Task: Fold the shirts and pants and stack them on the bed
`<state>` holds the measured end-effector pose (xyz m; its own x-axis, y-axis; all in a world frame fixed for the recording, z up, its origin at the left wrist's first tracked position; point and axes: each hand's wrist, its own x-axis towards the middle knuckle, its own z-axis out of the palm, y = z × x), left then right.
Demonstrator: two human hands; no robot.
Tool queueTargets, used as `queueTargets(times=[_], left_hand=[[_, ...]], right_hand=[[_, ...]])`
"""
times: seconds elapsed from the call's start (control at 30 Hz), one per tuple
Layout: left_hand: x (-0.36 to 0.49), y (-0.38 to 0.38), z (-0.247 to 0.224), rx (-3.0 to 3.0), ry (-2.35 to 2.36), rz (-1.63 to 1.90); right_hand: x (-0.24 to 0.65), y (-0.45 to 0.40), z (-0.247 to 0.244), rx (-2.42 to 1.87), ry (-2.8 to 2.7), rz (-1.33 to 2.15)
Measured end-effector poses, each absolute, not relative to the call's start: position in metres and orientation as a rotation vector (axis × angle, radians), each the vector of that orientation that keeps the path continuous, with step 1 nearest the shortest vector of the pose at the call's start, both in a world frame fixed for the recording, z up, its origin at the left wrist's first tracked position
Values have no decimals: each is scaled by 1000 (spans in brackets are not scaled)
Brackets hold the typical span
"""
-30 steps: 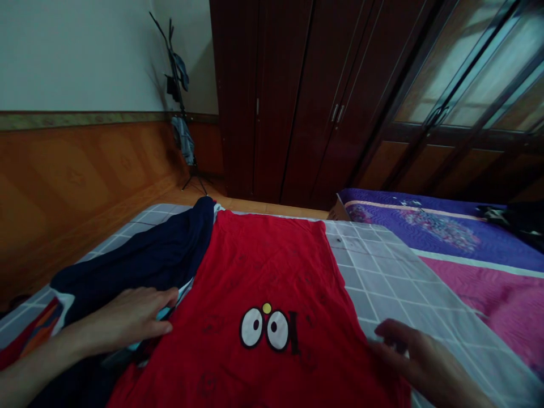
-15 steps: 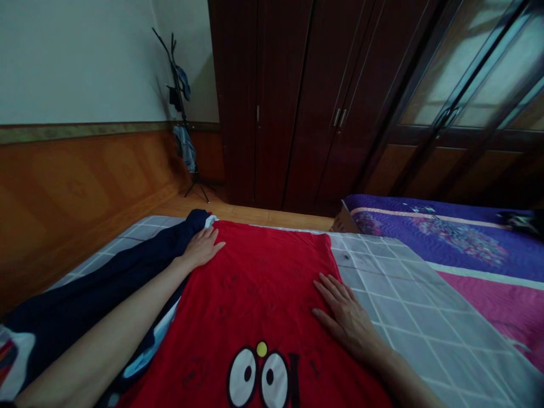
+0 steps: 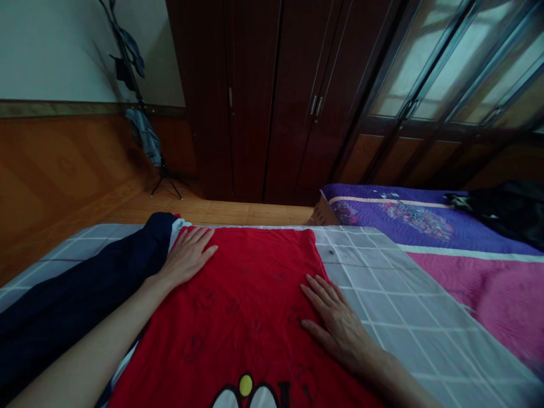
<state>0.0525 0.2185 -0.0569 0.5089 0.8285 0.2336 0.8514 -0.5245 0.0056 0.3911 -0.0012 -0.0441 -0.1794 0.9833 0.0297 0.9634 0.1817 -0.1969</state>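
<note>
A red cloth garment (image 3: 250, 289) with a printed cartoon-eye design lies spread flat in front of me, its near end cut off by the view. My left hand (image 3: 189, 255) rests on its far left part, palm down and fingers extended. On the right side edge lies my right hand (image 3: 335, 317), also flat with the fingers spread. A dark navy garment (image 3: 106, 277) with some white on it lies along the left, partly under my left forearm. Neither hand grasps anything.
Beneath the clothes is a grey-white checked bedsheet (image 3: 391, 306). To the right stands another bed with a purple and pink cover (image 3: 382, 207), a black cloth item (image 3: 505, 212) on it. Behind are a dark wardrobe (image 3: 255, 113) and a coat stand (image 3: 138, 96).
The camera view has turned right and tipped slightly, so the room shifts left. My left hand lies farther onto the red garment, fingers toward its far edge; my right hand stays flat on the right side.
</note>
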Motion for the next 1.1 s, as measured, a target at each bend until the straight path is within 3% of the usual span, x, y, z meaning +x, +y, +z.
queueTargets(times=[0.2, 0.33, 0.5, 0.63, 0.8, 0.93, 1.1], left_hand=[[72, 200, -64, -2832, -1478, -151], [68, 204, -68, -2821, -1460, -203], [60, 210, -63, -2767, -1403, -316], [59, 211, -63, -2761, -1524, -195], [62, 210, -64, -2771, -1558, -161], [60, 209, -64, -2739, -1570, -167], [59, 209, -61, -2728, -1639, -186]], right_hand=[[344, 6, -4, -1658, -2506, 389], [327, 47, -9, -1476, -2586, 368], [401, 103, -25, -2068, -2267, 95], [442, 121, -16, -2266, -1999, -48], [342, 119, -27, -2024, -2237, -3], [255, 127, -45, -1454, -2621, 150], [329, 157, -31, -1945, -2364, 83]])
